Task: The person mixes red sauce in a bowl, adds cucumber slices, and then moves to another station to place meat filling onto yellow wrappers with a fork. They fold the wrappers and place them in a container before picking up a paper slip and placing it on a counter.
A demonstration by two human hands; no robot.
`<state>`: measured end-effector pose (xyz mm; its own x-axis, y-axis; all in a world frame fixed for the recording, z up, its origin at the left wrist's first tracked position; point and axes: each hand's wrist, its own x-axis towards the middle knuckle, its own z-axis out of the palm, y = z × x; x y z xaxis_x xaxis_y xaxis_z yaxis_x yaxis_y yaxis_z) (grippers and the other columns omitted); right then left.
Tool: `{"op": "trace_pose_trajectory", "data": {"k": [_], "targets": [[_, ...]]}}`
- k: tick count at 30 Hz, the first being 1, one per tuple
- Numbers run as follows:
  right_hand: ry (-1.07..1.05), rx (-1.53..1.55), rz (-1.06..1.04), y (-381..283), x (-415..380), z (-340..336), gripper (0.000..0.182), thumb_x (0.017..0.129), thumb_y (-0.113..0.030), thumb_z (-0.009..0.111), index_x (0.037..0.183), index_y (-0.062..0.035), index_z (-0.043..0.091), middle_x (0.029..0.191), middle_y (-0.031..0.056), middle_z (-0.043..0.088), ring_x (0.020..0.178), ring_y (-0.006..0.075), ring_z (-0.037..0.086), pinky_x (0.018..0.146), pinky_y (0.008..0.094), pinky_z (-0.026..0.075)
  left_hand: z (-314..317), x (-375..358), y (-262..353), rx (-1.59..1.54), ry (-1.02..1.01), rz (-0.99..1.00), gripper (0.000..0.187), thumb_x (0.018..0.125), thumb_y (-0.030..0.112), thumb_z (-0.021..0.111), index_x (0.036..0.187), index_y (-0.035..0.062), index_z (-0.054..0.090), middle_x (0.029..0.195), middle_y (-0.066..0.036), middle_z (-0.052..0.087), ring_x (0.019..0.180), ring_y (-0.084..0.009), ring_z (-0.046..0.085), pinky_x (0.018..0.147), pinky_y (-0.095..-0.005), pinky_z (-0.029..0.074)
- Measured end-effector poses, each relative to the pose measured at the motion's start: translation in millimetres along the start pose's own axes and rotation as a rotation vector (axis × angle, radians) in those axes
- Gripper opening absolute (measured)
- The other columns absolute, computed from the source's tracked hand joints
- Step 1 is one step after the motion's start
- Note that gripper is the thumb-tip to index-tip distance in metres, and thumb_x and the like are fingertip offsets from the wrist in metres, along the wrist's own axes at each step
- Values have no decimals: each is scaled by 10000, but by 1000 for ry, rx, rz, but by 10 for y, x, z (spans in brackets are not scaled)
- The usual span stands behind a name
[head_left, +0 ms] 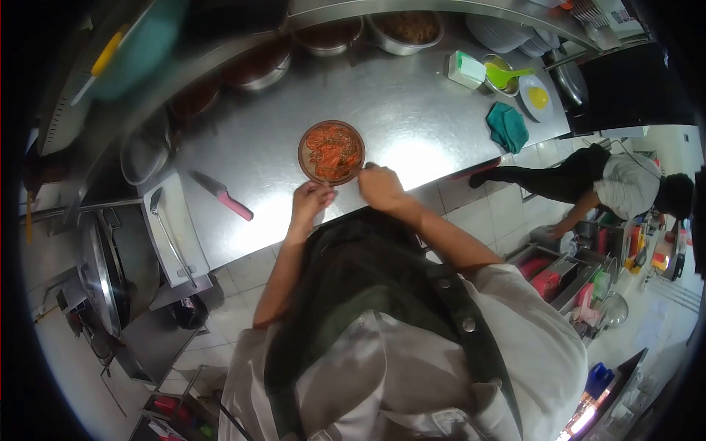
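A round brown dish (301,158) of orange-red food with dark specks lies on the steel counter in front of me. My left hand (312,204) is at the dish's near rim, thumb and fingers pinched together; what they hold, if anything, is hidden. My right hand (382,188) is closed in a fist just off the dish's near right side. A small dark bit shows at the top of that fist, and I cannot tell what it belongs to. To the left of the dish lies a knife (223,196) with a pink handle.
Metal bowls (404,33) line the counter's back. At right are a white tub (466,70), a green ladle (507,74) in a bowl, a white plate (535,110) with something yellow, and a teal cloth (507,127). A long-handled utensil (173,239) lies left. Another person (621,180) bends at far right.
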<state>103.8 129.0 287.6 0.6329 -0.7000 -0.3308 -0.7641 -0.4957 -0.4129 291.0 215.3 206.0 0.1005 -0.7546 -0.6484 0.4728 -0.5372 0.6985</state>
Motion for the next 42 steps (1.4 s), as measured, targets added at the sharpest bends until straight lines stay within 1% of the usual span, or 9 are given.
{"op": "trace_pose_trajectory", "data": {"k": [1, 11, 17, 20, 23, 27, 34, 39, 42], "targets": [[50, -114, 56, 41, -23, -58, 206, 836, -87, 498, 912, 8, 664, 879, 258, 663, 848, 377, 673, 722, 459, 547, -61, 22, 15, -65, 48, 38, 232, 941, 95, 598, 1094, -56, 513, 1002, -171, 666, 865, -216, 684, 808, -308, 575], [-93, 180, 30, -97, -73, 139, 264, 867, -75, 465, 1078, 38, 576, 952, 298, 650, 911, 450, 635, 842, 517, 496, 360, 33, -89, -171, 47, 102, 256, 949, 26, 558, 1149, -52, 418, 992, -205, 645, 882, -258, 687, 783, -322, 585], [122, 198, 79, 81, 115, 104, 315, 848, -18, 476, 1152, 36, 535, 814, 289, 647, 803, 442, 650, 722, 529, 519, 266, 38, 132, 14, 14, 13, 248, 927, 43, 559, 1156, -20, 488, 1010, -140, 647, 861, -203, 667, 768, -304, 553], [208, 127, 102, 132, 125, 139, 307, 846, -16, 470, 1139, 43, 539, 792, 277, 648, 797, 432, 655, 711, 515, 530, 204, 78, 235, 109, 223, 158, 262, 965, 116, 505, 1224, 81, 527, 1009, -79, 662, 849, -153, 658, 733, -282, 487], [67, -6, -18, 23, 167, 172, 323, 819, -20, 466, 1121, 65, 542, 870, 292, 638, 796, 419, 659, 692, 499, 536, 111, 174, 218, 123, 218, 118, 246, 975, 135, 508, 1212, 72, 531, 1016, -74, 664, 834, -146, 656, 723, -287, 495], [25, -2, -119, 43, -42, 133, 477, 851, -47, 473, 1325, -67, 522, 1106, 265, 596, 854, 405, 658, 748, 487, 539, 36, 206, 201, 60, 224, 146, 311, 996, 159, 525, 1293, 68, 534, 1022, -63, 667, 840, -137, 663, 704, -267, 506], [275, 60, -163, 215, 205, 156, 309, 805, -70, 514, 1076, -21, 654, 940, 242, 665, 849, 358, 674, 748, 469, 539, -49, 234, 107, 32, 136, 220, 404, 997, 107, 511, 1382, -4, 463, 1124, -118, 663, 895, -178, 687, 726, -258, 543], [92, -80, -90, 194, 98, 15, 184, 795, -58, 532, 909, -1, 665, 917, 218, 668, 784, 369, 676, 712, 461, 545, -137, 220, 75, 35, 36, 255, 399, 972, 32, 492, 1362, -46, 470, 1213, -155, 623, 979, -210, 663, 821, -289, 545], [98, -109, -73, 186, 24, -23, 401, 813, -39, 529, 1208, -31, 596, 1000, 200, 643, 821, 349, 671, 722, 440, 554, -135, 217, 7, 2, 56, 293, 409, 959, -5, 470, 1363, -61, 460, 1264, -175, 595, 1008, -213, 655, 846, -290, 540]]}}
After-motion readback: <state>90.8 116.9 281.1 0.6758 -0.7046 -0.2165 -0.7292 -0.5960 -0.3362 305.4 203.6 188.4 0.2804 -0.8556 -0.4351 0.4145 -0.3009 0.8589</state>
